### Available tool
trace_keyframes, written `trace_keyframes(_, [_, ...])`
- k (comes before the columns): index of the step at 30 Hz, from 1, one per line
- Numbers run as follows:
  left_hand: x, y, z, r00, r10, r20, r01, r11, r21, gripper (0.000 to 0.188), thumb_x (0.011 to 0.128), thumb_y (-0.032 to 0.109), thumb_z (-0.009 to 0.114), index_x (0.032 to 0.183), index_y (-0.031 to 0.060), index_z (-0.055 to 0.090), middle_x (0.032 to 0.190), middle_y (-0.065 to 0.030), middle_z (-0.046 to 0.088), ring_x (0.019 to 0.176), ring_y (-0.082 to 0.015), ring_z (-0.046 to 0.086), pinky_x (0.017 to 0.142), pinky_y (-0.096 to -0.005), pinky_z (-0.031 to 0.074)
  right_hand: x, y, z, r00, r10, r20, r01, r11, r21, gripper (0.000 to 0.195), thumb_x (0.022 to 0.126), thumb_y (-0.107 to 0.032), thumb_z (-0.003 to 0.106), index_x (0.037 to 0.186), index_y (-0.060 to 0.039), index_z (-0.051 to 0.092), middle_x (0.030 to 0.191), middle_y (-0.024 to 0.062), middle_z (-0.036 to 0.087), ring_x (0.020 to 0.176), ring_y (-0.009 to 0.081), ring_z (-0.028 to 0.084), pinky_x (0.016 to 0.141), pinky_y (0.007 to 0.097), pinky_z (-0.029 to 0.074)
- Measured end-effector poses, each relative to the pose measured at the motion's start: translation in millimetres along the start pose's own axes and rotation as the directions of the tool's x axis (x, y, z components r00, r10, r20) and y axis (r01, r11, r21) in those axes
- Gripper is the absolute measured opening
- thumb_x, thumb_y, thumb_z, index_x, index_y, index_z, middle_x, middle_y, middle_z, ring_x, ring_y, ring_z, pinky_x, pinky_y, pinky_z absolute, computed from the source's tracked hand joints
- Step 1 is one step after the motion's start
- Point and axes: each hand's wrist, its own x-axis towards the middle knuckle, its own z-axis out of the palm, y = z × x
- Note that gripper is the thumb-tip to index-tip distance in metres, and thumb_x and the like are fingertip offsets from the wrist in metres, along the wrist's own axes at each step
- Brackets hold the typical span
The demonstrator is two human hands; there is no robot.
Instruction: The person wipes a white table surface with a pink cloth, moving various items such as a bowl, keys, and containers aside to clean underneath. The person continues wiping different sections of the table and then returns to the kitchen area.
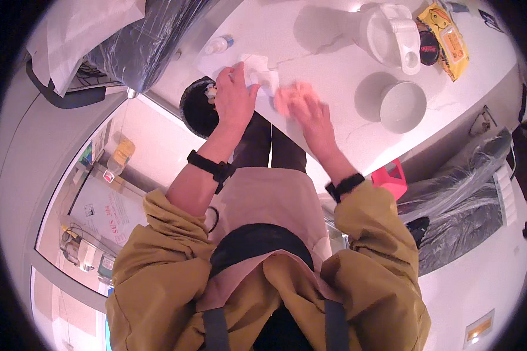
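My left hand [235, 97] is at the table edge, above a black waste bin [197, 107] with some pale scraps in it. White tissue-like pieces [260, 72] lie on the table by its fingers and thumb. The palm side is hidden, so any grip there does not show. To the right, my right hand [317, 119] is blurred and holds a crumpled pink-orange cloth [295, 97] on or just over the white marbled tabletop [342, 105].
A white bowl [404, 107] and a white lidded pitcher [384, 35] stand on the right. Beside the pitcher are a black round item [429, 47] and a yellow wet-wipes pack [448, 41]. A small white bottle [218, 45] lies at the left. Below is an open-looking cabinet [131, 127].
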Motion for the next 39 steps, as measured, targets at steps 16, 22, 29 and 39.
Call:
trace_keyframes(16, [5,40,-37,0.988,0.125,0.094,-0.097,0.962,-0.256,0.066,0.076,0.017,0.07,0.132,0.003,0.037,0.125,-0.0203,0.04,0.114,-0.0358,0.044,0.093,-0.0417,0.042,15,21,-23,0.928,0.365,-0.08,-0.336,0.91,0.244,0.046,0.077,-0.012,0.058,0.122,-0.0099,0.049,0.129,0.0141,0.044,0.118,0.0293,0.044,0.093,0.0431,0.04])
trace_keyframes(22, [57,131,-17,0.905,0.4,-0.146,-0.415,0.749,-0.516,0.094,0.064,0.02,0.08,0.136,-0.0007,0.023,0.135,-0.0229,0.033,0.124,-0.039,0.035,0.104,-0.0431,0.032,13,10,-51,0.826,0.453,-0.336,-0.39,0.889,0.242,0.066,0.065,-0.007,0.068,0.127,-0.0055,0.044,0.131,0.0152,0.042,0.121,0.0362,0.039,0.096,0.0459,0.036])
trace_keyframes(29, [107,168,20,0.918,0.328,-0.222,-0.389,0.644,-0.659,0.11,0.054,0.027,0.086,0.138,0.0014,0.02,0.134,-0.0219,0.035,0.123,-0.0389,0.037,0.103,-0.0443,0.035,10,12,-32,0.908,0.341,-0.243,-0.354,0.935,-0.009,0.074,0.063,0.004,0.068,0.131,-0.0112,0.041,0.14,0.0167,0.028,0.124,0.0405,0.035,0.095,0.0455,0.037])
trace_keyframes(39, [83,123,-2,0.926,0.377,-0.006,-0.24,0.577,-0.781,0.094,0.059,0.02,0.082,0.134,0.0015,0.029,0.129,-0.0203,0.044,0.12,-0.035,0.045,0.1,-0.0412,0.038,42,23,-45,0.835,0.309,-0.456,-0.261,0.951,0.167,0.048,0.079,-0.007,0.058,0.125,-0.0031,0.045,0.124,0.0169,0.046,0.108,0.0342,0.05,0.093,0.0433,0.04])
